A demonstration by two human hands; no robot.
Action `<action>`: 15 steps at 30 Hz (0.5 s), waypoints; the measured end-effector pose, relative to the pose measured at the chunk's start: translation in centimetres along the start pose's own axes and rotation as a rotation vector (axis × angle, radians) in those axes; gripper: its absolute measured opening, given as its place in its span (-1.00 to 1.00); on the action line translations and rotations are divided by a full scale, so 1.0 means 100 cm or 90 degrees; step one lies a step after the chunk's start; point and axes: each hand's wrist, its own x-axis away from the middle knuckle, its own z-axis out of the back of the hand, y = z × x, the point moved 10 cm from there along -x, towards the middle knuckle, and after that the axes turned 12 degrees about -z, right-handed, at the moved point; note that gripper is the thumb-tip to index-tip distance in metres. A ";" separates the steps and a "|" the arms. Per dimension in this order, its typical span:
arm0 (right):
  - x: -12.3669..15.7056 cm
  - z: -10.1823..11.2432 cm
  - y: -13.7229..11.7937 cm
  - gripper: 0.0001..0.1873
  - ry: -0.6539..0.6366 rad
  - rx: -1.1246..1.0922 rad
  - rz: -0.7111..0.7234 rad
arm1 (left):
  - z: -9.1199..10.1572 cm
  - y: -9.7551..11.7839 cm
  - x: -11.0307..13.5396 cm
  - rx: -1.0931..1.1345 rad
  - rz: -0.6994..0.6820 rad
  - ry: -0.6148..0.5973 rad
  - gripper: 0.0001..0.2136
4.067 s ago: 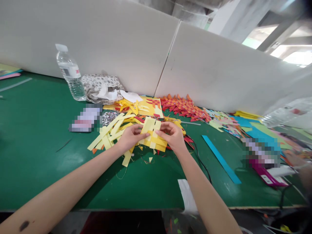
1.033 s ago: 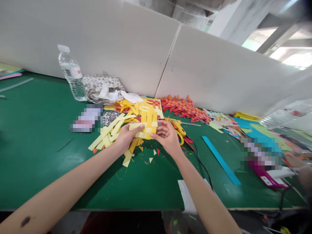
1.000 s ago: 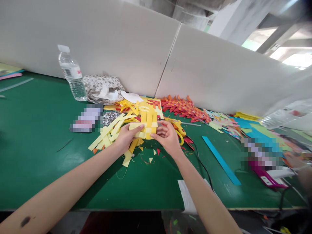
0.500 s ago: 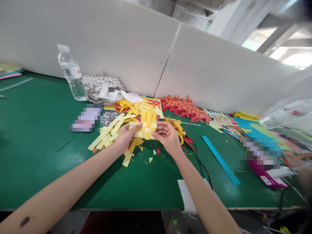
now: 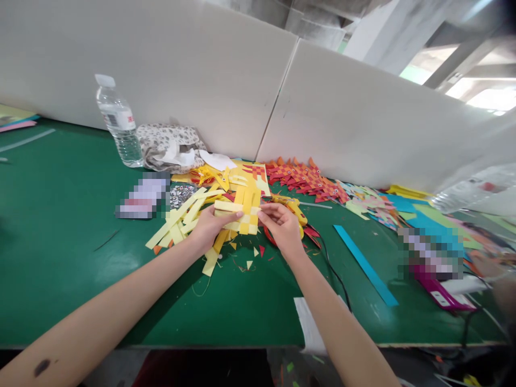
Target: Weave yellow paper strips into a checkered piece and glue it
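A piece of woven paper strips (image 5: 248,207), pale yellow crossing deeper yellow in a checkered pattern, is held up over the green table between both hands. My left hand (image 5: 209,228) pinches its left side, thumb lying on top of the pale strips. My right hand (image 5: 282,226) pinches the right edge between thumb and fingers. Just beneath and to the left lies a loose pile of pale yellow paper strips (image 5: 171,228). Beside my right hand is a yellow glue gun (image 5: 296,207), partly hidden, with a black cord leading toward the table's front.
Red and orange woven paper fish (image 5: 306,177) are heaped against the partition. A water bottle (image 5: 119,123) stands at left, near a patterned cloth bag (image 5: 171,145). Small eye pieces (image 5: 182,196) lie by a blurred phone-like object (image 5: 145,196). A blue strip (image 5: 365,263) lies right.
The woven piece has shifted and turned slightly. My left thumb has slid right, farther over the strips, and my right fingers have moved to the piece's right edge.
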 end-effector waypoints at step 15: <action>-0.002 -0.005 0.011 -0.62 -0.052 -0.143 -0.096 | -0.001 0.000 -0.001 -0.007 -0.010 -0.010 -0.64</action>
